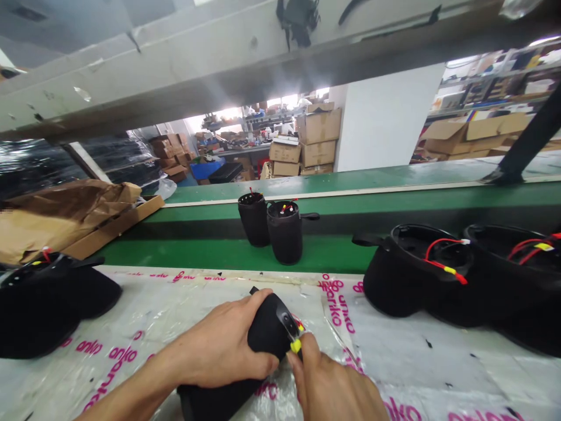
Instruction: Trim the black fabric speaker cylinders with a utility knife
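our left hand [225, 342] curled around the black fabric-covered cylinder [268, 327], our right hand [337, 383] pinching what seems a yellow-handled tool [296, 346], we should spare the red wires [300, 323].

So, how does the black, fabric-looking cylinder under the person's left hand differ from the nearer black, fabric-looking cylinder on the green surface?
The held cylinder is tipped on its side; the standing cylinder is upright. The left hand grips the held cylinder, while no hand touches the standing cylinder. The held cylinder shows a glossy black panel; the standing cylinder shows none. Both are black, with some red showing.
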The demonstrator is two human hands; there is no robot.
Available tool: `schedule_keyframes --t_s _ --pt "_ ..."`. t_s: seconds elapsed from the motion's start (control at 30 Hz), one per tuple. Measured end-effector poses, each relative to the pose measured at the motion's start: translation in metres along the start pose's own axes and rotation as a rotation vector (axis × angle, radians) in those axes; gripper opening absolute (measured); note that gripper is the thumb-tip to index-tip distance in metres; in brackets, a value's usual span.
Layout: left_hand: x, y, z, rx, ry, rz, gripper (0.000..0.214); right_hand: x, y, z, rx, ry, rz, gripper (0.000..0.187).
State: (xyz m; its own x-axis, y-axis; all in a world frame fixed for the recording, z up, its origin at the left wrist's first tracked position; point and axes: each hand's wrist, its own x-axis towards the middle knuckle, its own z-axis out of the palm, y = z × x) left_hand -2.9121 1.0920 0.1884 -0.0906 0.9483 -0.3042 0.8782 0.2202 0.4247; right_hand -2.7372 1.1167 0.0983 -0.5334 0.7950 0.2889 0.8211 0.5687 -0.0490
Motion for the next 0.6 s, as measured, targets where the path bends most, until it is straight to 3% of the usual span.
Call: schedule_keyframes --t_s 0.17,0.4,0.6 --pt "0.000 0.004 -0.001 -0.006 -0.021 -0.002 0.082 0.003 0.008 0.002 0.090 0.007 -0.138 0.007" --pt "0.002 0.010 -0.009 -0.077 -0.071 0.058 0.066 -0.003 -0.010 -0.001 0.083 -0.073 0.075 0.004" --pt "-0.003 0.012 -0.013 -0.169 -0.109 0.056 0.069 -0.007 -0.005 0.012 0.239 -0.003 0.015 0.005"
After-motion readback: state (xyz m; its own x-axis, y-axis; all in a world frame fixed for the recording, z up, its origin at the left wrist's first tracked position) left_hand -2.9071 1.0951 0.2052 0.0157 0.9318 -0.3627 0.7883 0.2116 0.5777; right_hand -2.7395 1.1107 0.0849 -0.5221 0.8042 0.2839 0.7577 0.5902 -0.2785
